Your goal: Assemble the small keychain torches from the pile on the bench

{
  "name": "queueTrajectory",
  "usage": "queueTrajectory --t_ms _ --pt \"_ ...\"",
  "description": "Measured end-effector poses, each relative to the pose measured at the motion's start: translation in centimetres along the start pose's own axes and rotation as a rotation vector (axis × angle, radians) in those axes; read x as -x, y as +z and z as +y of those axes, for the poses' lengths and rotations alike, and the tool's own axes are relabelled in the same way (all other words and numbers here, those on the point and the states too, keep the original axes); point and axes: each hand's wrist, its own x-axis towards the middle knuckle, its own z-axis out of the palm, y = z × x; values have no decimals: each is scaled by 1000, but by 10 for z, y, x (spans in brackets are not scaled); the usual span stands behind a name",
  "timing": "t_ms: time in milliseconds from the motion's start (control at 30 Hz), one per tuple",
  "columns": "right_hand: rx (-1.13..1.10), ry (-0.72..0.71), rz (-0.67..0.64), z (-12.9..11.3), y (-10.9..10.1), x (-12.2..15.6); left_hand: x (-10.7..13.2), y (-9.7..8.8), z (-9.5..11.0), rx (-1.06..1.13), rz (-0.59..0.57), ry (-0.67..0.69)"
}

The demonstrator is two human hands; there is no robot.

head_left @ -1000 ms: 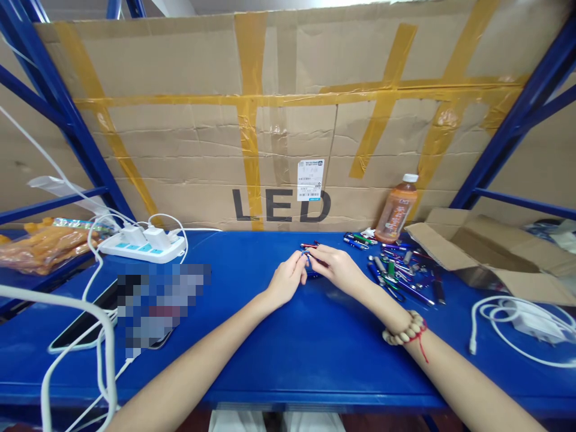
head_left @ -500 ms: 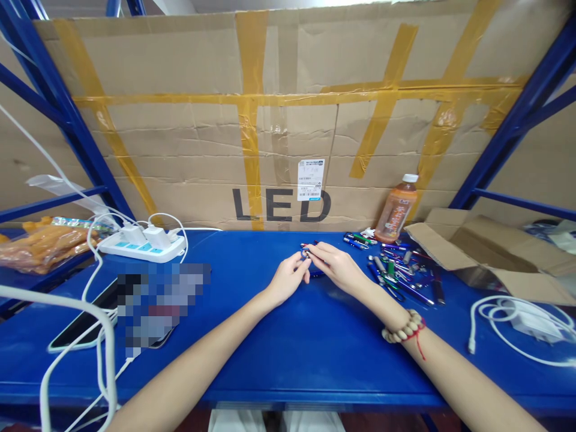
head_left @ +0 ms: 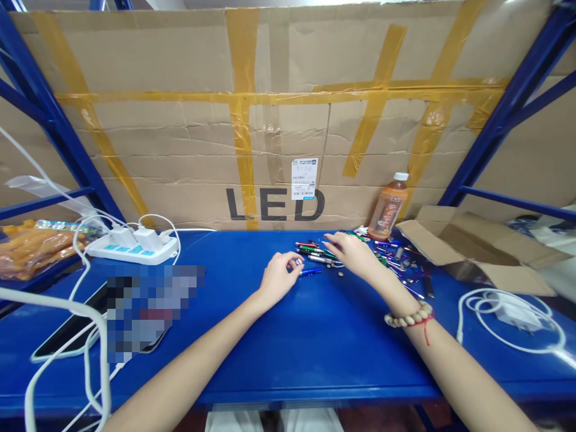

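Observation:
My left hand (head_left: 279,277) is closed in a pinch, with a small shiny metal piece (head_left: 299,261) at its fingertips. Just beside those fingers a blue pen-like tube (head_left: 311,272) lies on the blue table. My right hand (head_left: 355,255) is a little to the right and farther back, fingers stretched and slightly apart above several slim metallic tubes (head_left: 320,259) in silver, green and red. A small round piece (head_left: 341,274) sits on the table below this hand. More coloured tubes and small metal parts (head_left: 398,261) are heaped beyond my right wrist, partly hidden by it.
An orange drink bottle (head_left: 389,207) stands behind the heap. To the right are an open cardboard box (head_left: 472,270) and a coiled white cable with charger (head_left: 517,312). At left lie a power strip (head_left: 135,247), a phone (head_left: 67,330) and loose white cables. A large cardboard panel (head_left: 193,150) rises behind.
My hands were together at the fingertips over a small piece; now they are apart. The right hand has moved right and back, uncovering tubes. The view has shifted slightly.

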Motion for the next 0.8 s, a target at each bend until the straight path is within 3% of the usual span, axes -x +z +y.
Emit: queueTrajectory --t_ms 133,233,400,467,600,800 --pt "219 392 -208 13 -11 4 -4 -7 -13 -296 22 4" --pt "218 512 -305 16 -18 6 -3 -6 -19 -405 -9 16" --pt "134 525 -455 14 -24 7 -1 -3 -17 -400 37 71" --pt "135 514 -430 13 -26 7 0 -2 -14 -377 38 136" --pt "115 463 -350 8 -29 7 2 2 -10 -329 -78 320" --pt "-112 443 -561 3 -23 7 2 5 -11 -284 -120 317"
